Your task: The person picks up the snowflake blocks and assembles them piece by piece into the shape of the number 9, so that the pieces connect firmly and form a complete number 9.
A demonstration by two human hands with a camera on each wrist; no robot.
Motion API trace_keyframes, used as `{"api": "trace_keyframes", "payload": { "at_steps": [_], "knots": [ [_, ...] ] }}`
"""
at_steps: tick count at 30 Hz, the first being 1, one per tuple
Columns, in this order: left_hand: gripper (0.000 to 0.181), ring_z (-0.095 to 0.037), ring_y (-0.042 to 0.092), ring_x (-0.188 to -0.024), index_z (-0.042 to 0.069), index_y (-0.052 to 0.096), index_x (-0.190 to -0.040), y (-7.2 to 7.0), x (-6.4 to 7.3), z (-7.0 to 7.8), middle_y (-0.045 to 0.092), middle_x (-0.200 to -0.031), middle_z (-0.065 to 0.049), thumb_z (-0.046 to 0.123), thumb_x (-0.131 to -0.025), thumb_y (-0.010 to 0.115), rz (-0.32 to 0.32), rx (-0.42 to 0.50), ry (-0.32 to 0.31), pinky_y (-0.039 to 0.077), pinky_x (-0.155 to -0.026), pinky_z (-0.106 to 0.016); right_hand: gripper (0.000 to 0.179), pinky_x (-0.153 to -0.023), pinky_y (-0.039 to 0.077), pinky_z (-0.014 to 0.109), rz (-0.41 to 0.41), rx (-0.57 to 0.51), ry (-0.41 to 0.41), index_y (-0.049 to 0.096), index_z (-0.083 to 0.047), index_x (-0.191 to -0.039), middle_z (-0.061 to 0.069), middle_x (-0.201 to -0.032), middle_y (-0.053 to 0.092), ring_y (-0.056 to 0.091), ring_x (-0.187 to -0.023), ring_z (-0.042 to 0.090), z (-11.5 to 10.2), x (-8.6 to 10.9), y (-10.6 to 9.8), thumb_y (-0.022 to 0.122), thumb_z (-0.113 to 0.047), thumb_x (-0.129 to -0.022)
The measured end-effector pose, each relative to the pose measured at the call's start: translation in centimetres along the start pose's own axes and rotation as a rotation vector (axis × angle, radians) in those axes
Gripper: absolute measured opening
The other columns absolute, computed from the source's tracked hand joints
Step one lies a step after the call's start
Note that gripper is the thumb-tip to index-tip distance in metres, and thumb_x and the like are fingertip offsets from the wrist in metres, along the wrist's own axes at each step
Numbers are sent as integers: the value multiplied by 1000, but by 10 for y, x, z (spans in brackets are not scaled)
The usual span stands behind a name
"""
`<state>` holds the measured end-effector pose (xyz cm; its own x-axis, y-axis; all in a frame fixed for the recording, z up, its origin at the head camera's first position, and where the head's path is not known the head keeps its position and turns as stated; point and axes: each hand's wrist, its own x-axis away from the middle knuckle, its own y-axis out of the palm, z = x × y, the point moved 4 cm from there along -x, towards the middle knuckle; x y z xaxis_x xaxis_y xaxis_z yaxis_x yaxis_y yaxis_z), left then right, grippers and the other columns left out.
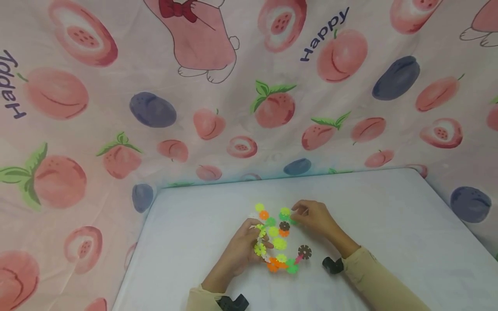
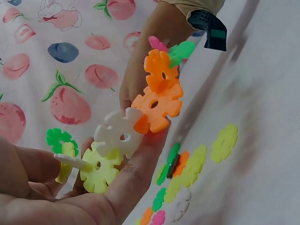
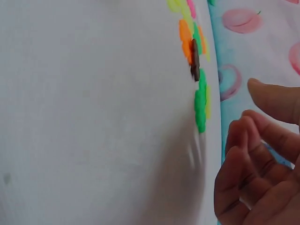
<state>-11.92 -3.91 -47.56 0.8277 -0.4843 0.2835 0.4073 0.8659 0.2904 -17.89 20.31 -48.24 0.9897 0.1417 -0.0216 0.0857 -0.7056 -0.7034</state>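
flower-shaped plastic chain (image 2: 161, 101) hangs curved over the white table (image 1: 369, 207), held up in the person's left hand (image 1: 247, 244), whose thumb and fingers curl round its yellow and white pieces near one end. from there i can follow the links: yellow, white, two orange, then green and pink, with a dark brown piece (image 1: 304, 252) next to the pink, though i can't tell whether it is joined on. the right hand (image 1: 313, 217) is just beside a green-and-yellow pair of pieces (image 1: 285, 214), its fingers loosely bent, the thumb apart from them and nothing between. loose flower pieces (image 2: 180, 173) in yellow, orange, green, white and pink lie grouped on the tabletop beyond the chain, a brown one (image 1: 284, 226) among them. both arms wear beige sleeves (image 1: 379, 274), and behind the table hangs a pink cloth (image 1: 218, 99) printed with peaches, rabbits and the word "happy".
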Motion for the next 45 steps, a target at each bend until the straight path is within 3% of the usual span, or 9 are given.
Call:
{"api": "trace_keyframes", "payload": {
  "at_steps": [7, 17, 25, 35, 40, 45],
  "knots": [
    [13, -25, 73, -98, 16, 40, -122, -1, -1, -2, 59, -110, -14, 20, -110, 40, 16, 18, 3, 62, -76, -47, 24, -76, 53, 37, -34, 85, 57, 75, -10, -106, 2, -91, 71, 63, -83, 17, 12, -4, 7, 78, -26, -88],
    [10, -29, 73, -107, 14, 38, -119, -3, -2, -1, 60, -120, -17, 18, -111, 39, 48, 49, 24, 61, -86, -45, 23, -70, 47, 34, -83, 125, 42, 74, -13, -102, -1, -85, 65, 55, -77, 15, 14, -5, 12, 82, -20, -82],
    [8, -31, 73, -108, 11, 38, -113, -4, -1, 3, 63, -109, -9, 18, -110, 39, 60, 42, 61, 59, -90, -47, 21, -71, 48, 35, -86, 160, 59, 72, -17, -98, -2, -88, 65, 58, -81, 15, 12, -3, 12, 83, -18, -81],
    [6, -27, 72, -106, 12, 38, -110, -7, 1, 4, 65, -104, -8, 17, -109, 41, 81, 16, 75, 59, -84, -34, 20, -73, 51, 37, -120, 78, 75, 67, -19, -95, -1, -90, 68, 60, -83, 17, 13, -4, 15, 80, -10, -82],
    [9, -20, 66, -101, 9, 43, -110, -10, 0, 4, 68, -106, -11, 17, -107, 45, 127, -50, 84, 54, -88, -30, 15, -71, 50, 35, -123, 43, 49, 70, -20, -94, -2, -88, 68, 60, -80, 16, 9, -1, 14, 74, -11, -83],
    [10, -21, 67, -99, 7, 44, -110, -12, 0, 5, 71, -109, -15, 15, -106, 48, 139, -72, 97, 53, -92, -30, 12, -73, 52, 34, -121, 13, 28, 72, -20, -95, -3, -87, 70, 62, -81, 14, 4, -2, 11, 78, -14, -85]
  ]
}}
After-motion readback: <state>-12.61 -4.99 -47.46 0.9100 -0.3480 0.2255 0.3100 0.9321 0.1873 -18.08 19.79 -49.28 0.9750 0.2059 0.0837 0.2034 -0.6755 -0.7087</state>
